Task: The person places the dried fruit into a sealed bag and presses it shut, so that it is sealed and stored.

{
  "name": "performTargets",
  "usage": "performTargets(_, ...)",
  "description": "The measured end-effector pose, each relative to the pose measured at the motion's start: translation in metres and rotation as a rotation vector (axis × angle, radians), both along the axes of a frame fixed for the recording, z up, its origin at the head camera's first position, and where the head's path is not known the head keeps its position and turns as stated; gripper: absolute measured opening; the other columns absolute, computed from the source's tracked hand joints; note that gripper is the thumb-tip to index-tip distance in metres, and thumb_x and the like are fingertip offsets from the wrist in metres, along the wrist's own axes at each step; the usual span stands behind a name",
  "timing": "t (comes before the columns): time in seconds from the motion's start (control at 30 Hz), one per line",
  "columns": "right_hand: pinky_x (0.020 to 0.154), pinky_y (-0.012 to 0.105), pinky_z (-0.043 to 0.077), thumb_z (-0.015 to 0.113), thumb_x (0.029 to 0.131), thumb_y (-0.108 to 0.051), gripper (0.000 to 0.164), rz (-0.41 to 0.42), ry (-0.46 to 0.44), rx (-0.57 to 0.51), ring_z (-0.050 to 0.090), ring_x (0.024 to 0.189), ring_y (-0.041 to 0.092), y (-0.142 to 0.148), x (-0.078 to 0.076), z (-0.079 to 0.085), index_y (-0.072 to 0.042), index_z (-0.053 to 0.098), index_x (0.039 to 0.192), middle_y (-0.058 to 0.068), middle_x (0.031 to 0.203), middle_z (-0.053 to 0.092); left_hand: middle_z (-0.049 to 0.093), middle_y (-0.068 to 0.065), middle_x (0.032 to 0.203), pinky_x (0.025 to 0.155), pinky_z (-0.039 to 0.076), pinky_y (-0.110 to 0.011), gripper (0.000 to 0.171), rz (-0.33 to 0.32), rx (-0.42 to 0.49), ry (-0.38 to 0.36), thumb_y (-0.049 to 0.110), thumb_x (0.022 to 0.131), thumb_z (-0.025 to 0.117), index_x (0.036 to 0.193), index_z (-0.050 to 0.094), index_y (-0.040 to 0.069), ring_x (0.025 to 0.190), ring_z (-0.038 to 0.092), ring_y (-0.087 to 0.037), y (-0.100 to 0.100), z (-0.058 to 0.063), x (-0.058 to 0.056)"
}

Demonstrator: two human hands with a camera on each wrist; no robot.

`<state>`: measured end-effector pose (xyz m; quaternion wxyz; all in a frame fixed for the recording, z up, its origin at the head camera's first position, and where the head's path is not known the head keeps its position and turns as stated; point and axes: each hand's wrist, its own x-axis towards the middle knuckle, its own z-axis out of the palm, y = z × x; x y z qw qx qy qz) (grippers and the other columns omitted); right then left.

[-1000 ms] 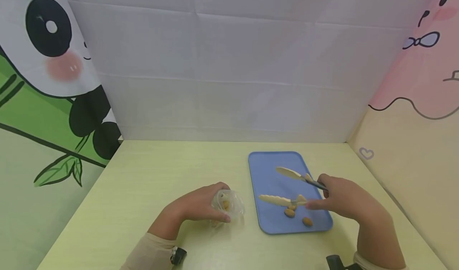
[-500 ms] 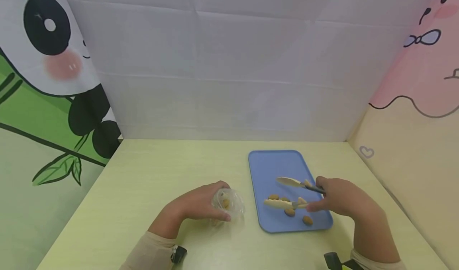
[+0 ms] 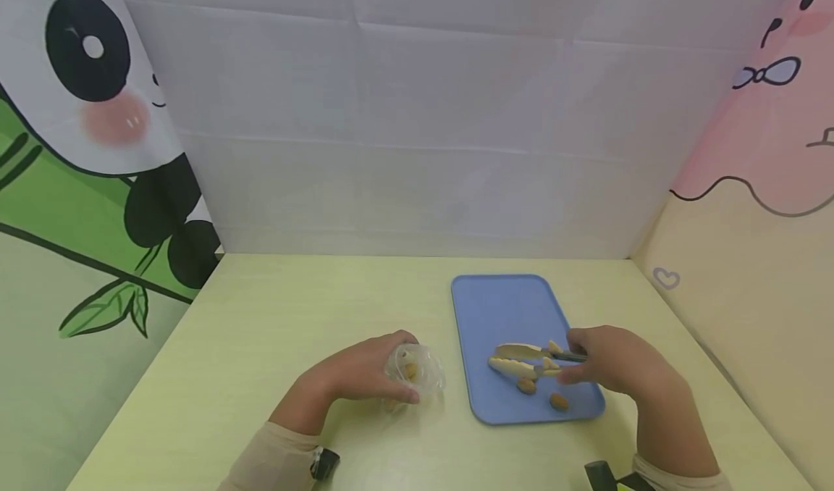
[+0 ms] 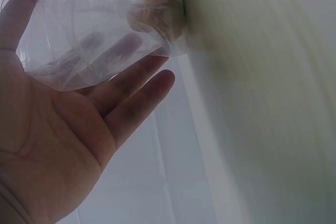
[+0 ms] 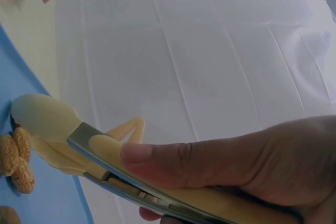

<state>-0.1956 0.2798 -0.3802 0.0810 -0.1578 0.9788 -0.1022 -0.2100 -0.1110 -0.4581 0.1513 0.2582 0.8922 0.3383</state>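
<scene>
My left hand [image 3: 374, 368] holds a clear, thin-walled plastic cup [image 3: 426, 371] upright on the table, thumb on one side and fingers on the other. Brown lumpy pieces show at its bottom [image 4: 157, 3] in the left wrist view. With my right hand [image 3: 615, 357] I grip a pair of tongs [image 5: 47, 116] with cream tips and steel arms. Their tips are low over the blue tray [image 3: 502, 303], a small gap between them. Brown oval nuts [image 3: 526, 386] with wrinkled skins lie on the tray, several right beside the tips; the tips partly hide others in the head view.
One nut [image 3: 559, 402] lies apart near the tray's front right. The pale yellow table [image 3: 313, 303] stretches left of the tray. A white cloth [image 3: 417, 150] hangs behind, with cartoon-printed panels [image 3: 749, 223] at both sides.
My right hand has shifted slightly left and the tongs have come down toward the nuts, their tips drawing much closer together. The left hand and cup have stayed still.
</scene>
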Motion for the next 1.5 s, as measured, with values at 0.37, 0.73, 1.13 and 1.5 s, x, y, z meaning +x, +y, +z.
performTargets(0.37, 0.057, 0.031, 0.031, 0.078, 0.077, -0.041, 0.04, 0.004, 0.01, -0.008, 0.041, 0.062, 0.012, 0.001, 0.002, 0.004, -0.02, 0.044, 0.072, -0.005, 0.064, 0.043, 0.061, 0.006, 0.117, 0.091, 0.045, -0.037, 0.074, 0.002, -0.014, 0.016, 0.061, 0.073, 0.077, 0.132, 0.045, 0.031, 0.101, 0.055, -0.009, 0.001, 0.0, 0.0)
performTargets(0.73, 0.058, 0.028, 0.033, 0.072, 0.083, -0.049, 0.038, 0.074, 0.109, -0.003, 0.041, 0.061, 0.008, 0.01, -0.001, 0.006, -0.022, 0.046, 0.077, -0.009, 0.063, 0.042, 0.062, 0.007, 0.114, 0.088, 0.045, -0.035, 0.075, 0.002, -0.007, 0.014, 0.064, 0.072, 0.076, 0.131, 0.045, 0.032, 0.099, 0.056, -0.009, 0.0, -0.003, -0.001)
performTargets(1.13, 0.054, 0.025, 0.032, 0.062, 0.087, -0.06, 0.038, 0.087, 0.237, -0.051, 0.039, 0.058, 0.006, 0.013, 0.002, 0.013, -0.025, 0.049, 0.082, -0.013, 0.063, 0.043, 0.062, 0.006, 0.115, 0.088, 0.045, -0.035, 0.076, 0.008, -0.013, 0.014, 0.066, 0.071, 0.076, 0.131, 0.045, 0.031, 0.099, 0.056, -0.009, 0.0, -0.001, 0.001)
performTargets(1.5, 0.053, 0.023, 0.03, 0.064, 0.088, -0.057, 0.035, 0.104, 0.341, -0.09, 0.034, 0.056, 0.002, 0.011, 0.007, 0.018, -0.027, 0.048, 0.081, -0.014, 0.061, 0.036, 0.061, 0.007, 0.116, 0.089, 0.045, -0.036, 0.075, 0.008, -0.007, 0.015, 0.063, 0.072, 0.077, 0.131, 0.045, 0.031, 0.1, 0.056, -0.009, 0.001, 0.0, 0.001)
